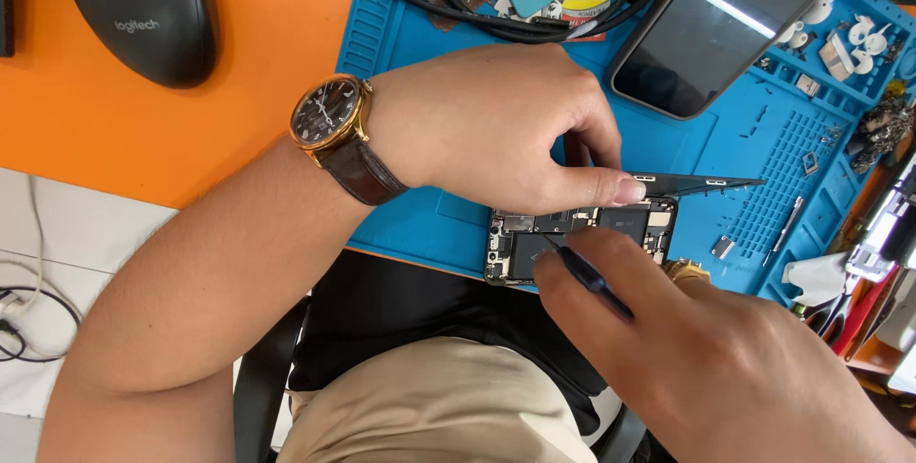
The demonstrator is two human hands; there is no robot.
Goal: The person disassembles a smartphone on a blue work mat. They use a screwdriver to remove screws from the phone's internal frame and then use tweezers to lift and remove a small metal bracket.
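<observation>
Your left hand (496,129) pinches the lifted screen (701,182) just above the open phone (582,239). Your right hand (687,348), nearer you, grips a thin tool (584,275) whose tip touches the phone's inside, pointing up-left.

One view: head camera, worn by the person, looking steeply down over forearms and lap at the near edge of the counter (191,72). Close range. Blue work mat (725,153) fills the upper right; the person's own torso fills the bottom.
</observation>
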